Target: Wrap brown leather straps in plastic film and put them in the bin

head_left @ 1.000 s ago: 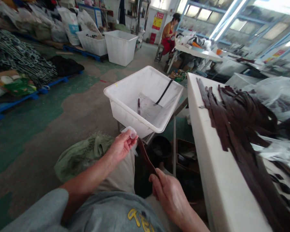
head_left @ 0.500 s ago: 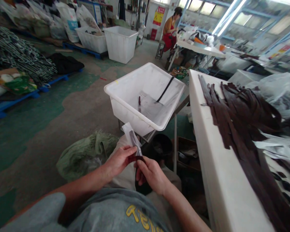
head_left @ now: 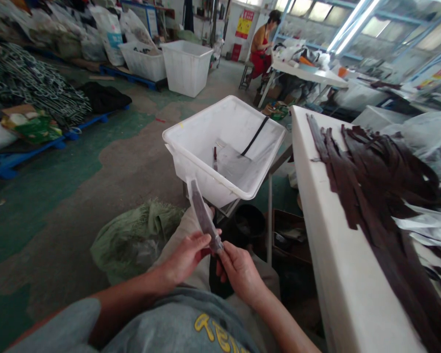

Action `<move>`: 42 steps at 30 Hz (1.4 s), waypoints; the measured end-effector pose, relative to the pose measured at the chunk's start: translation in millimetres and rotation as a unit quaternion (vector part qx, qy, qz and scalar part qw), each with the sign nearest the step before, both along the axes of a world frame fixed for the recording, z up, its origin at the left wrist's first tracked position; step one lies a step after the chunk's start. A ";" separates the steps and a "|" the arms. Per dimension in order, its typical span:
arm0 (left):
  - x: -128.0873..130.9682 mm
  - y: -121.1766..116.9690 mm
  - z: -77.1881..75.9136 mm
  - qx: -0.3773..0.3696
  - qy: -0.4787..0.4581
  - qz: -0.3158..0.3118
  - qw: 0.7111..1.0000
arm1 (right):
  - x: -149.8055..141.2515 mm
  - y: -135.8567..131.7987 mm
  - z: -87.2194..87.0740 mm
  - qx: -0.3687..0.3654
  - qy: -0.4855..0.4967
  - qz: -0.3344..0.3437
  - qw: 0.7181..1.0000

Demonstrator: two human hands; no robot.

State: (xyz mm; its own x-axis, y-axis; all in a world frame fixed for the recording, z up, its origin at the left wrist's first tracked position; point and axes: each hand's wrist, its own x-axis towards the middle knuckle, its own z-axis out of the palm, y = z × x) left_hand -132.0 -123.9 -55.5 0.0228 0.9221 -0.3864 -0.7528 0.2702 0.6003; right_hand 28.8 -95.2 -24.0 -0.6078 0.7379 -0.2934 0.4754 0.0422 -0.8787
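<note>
A dark brown strap (head_left: 203, 213) lies inside a narrow clear plastic sleeve (head_left: 191, 186), held over my lap and pointing up and away. My left hand (head_left: 189, 252) pinches the sleeve near its lower end, thumb on top. Right beside it, my right hand (head_left: 240, 269) grips the bottom end of the sleeved strap between thumb and fingers. Just beyond my hands stands a white plastic tub (head_left: 200, 184) on a metal frame. In it are flat clear plastic pieces (head_left: 235, 159), a small dark strap piece (head_left: 215, 154) and a black strip across the wall (head_left: 255, 136).
At right, a white table (head_left: 316, 215) carries many dark brown straps (head_left: 371, 196) and plastic bags. A green sack (head_left: 132, 240) lies left of my legs. Under the table are a black bucket (head_left: 248, 220) and a box. Farther back, a person (head_left: 261, 46) sits at another table.
The strap now reaches much farther up inside the sleeve, filling most of its length. Both hands remain close together, slightly lower; the view has shifted a little.
</note>
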 end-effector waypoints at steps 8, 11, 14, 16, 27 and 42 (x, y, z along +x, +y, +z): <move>11.1 5.1 -4.6 -0.031 0.012 0.003 0.999 | 5.0 -4.3 -12.5 0.021 -0.026 -0.042 0.999; 11.0 9.6 -1.7 0.003 0.012 0.002 1.000 | 4.5 0.3 -8.2 0.053 -0.014 -0.022 0.998; -5.9 29.8 7.9 0.007 -0.006 0.108 0.994 | 10.0 0.9 -5.3 0.048 -0.040 -0.003 0.998; -8.5 35.4 12.2 0.000 0.006 0.123 0.992 | 12.2 0.4 -5.6 0.037 -0.047 -0.018 0.998; -8.8 44.3 24.9 0.038 0.051 0.150 0.987 | 29.4 -0.9 -10.6 0.057 -0.041 -0.015 0.997; -3.8 47.3 28.4 0.045 0.092 0.099 0.990 | 44.8 3.5 -12.2 0.078 -0.047 -0.039 0.995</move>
State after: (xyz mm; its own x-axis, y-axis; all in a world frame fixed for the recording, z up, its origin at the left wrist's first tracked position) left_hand -135.8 -76.6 -27.1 -0.2242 0.9326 -0.2828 -0.6608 0.0678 0.7475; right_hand 73.6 -91.8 -36.1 -0.5226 0.8223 -0.2251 0.5623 0.1340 -0.8160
